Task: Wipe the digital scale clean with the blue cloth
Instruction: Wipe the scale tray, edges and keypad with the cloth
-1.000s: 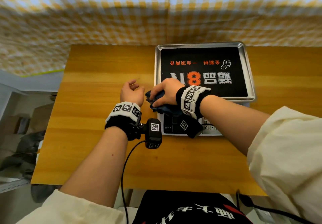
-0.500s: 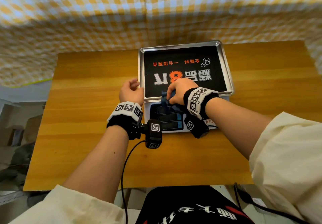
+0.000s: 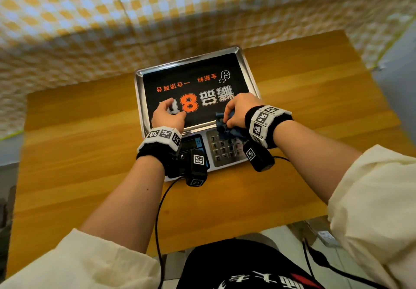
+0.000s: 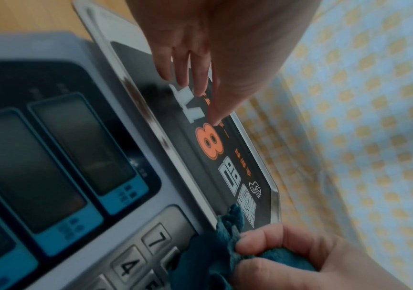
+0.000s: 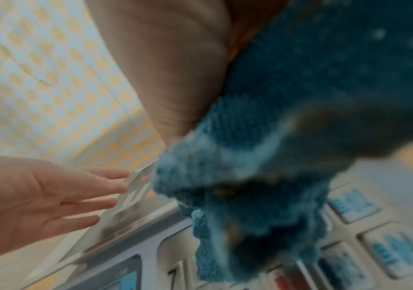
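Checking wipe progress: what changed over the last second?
Right hand carried the cloth from the scale's left, display side to the keypad. Left hand moved off the table onto the tray, fingers straight. Cloth remains gripped; scale unmoved.

Blue cloth (image 3: 227, 129): dark teal-blue. Digital scale (image 3: 195, 90): silver rim, black platter, orange and white print. Tabletop (image 3: 78, 144): honey-brown wood. Backdrop (image 3: 112, 7): yellow-white check.

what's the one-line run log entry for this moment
step: wiping digital scale | right hand: grips blue cloth over keypad | left hand: fingers straight on weighing tray
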